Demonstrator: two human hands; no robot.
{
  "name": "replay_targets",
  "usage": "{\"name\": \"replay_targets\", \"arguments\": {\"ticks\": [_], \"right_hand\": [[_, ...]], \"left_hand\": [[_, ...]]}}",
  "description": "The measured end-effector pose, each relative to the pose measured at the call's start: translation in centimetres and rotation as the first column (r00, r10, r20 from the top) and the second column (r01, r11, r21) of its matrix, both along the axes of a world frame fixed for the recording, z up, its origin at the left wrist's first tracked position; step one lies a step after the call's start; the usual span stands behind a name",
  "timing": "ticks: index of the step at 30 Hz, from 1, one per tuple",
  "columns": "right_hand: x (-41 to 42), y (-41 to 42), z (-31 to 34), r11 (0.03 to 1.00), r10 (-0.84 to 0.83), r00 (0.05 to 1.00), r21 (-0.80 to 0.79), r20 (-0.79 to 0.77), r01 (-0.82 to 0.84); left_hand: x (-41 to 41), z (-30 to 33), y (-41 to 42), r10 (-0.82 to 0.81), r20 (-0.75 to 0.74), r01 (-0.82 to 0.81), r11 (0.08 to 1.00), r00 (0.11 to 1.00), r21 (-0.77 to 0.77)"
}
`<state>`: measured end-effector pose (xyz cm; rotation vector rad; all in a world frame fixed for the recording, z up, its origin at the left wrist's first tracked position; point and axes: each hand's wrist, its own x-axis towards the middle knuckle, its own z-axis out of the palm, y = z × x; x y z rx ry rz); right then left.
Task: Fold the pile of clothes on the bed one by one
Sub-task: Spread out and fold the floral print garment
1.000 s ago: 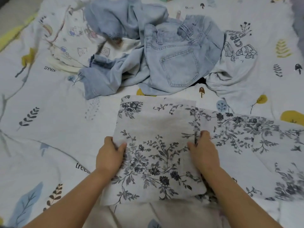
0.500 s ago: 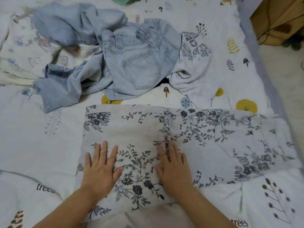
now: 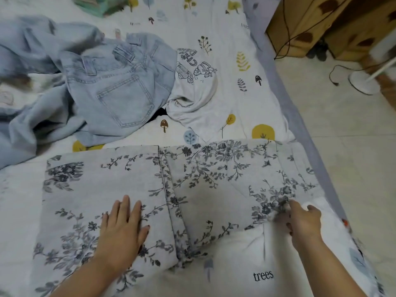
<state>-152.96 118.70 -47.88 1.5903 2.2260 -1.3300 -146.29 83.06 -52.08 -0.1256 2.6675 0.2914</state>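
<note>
Floral garment (image 3: pixel 214 179) is spread across the near part of the bed (image 3: pixel 235 99), partly folded on the left. Left hand (image 3: pixel 123 230) lies flat on the folded bit, fingers straight. Right hand (image 3: pixel 300 219) pinches its near-right edge. Light blue jeans (image 3: pixel 115 99) and a white printed tee (image 3: pixel 197 82) are piled farther back.

Left hand (image 3: pixel 123 230) lower centre-left of frame, palm down, fingers straight and close together, forearm running off the bottom edge. Right hand (image 3: pixel 302 221) lower right, fingers curled and pinching cloth at their tips, forearm angling to the bottom right corner.
</note>
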Motion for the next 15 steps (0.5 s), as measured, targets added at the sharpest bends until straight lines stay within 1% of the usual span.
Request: {"name": "replay_targets", "arguments": {"ticks": [1,3,4,7,9,10,11,13,15], "right_hand": [[-0.2,1.4,-0.9,0.994,-0.028,0.999,-0.101,0.035,0.031],[-0.9,2.7,-1.5,0.964,-0.068,0.998,-0.260,-0.010,0.063],[-1.2,2.7,-1.4,0.933,-0.110,0.993,-0.349,-0.044,0.088],[-2.3,2.8,-1.8,0.815,-0.213,0.973,-0.566,-0.089,0.127],[-2.9,2.2,-1.5,0.753,-0.260,0.950,-0.652,-0.171,0.089],[-3.1,1.7,-1.1,0.791,-0.266,0.943,-0.604,-0.201,0.094],[-3.2,0.8,-0.5,0.837,-0.265,0.928,-0.540,-0.262,0.087],[-3.6,-1.4,1.4,0.896,-0.233,0.882,-0.442,-0.409,0.032],[-3.7,-3.9,3.3,0.971,-0.042,0.846,-0.222,-0.532,-0.091]], "left_hand": [[0.0,-0.3,0.2,0.011,0.010,-0.011,1.000,1.000,-0.025],[0.1,-0.2,0.2,-0.009,0.034,0.011,0.997,0.999,-0.071],[0.0,-0.1,-0.1,-0.030,0.028,0.032,0.996,0.999,-0.079],[0.2,-0.3,-1.3,-0.052,0.153,0.064,0.995,0.987,-0.073],[0.5,-0.5,-2.0,-0.088,0.131,0.095,0.994,0.987,-0.053],[0.3,-0.4,-2.1,-0.087,0.099,0.090,0.995,0.991,-0.030],[0.2,-0.1,-2.1,-0.082,0.080,0.083,0.997,0.993,-0.011],[0.5,-0.2,-2.4,-0.074,0.028,0.073,0.997,0.997,0.024],[0.5,0.7,-2.5,-0.042,0.021,0.040,0.998,0.999,0.052]]}}
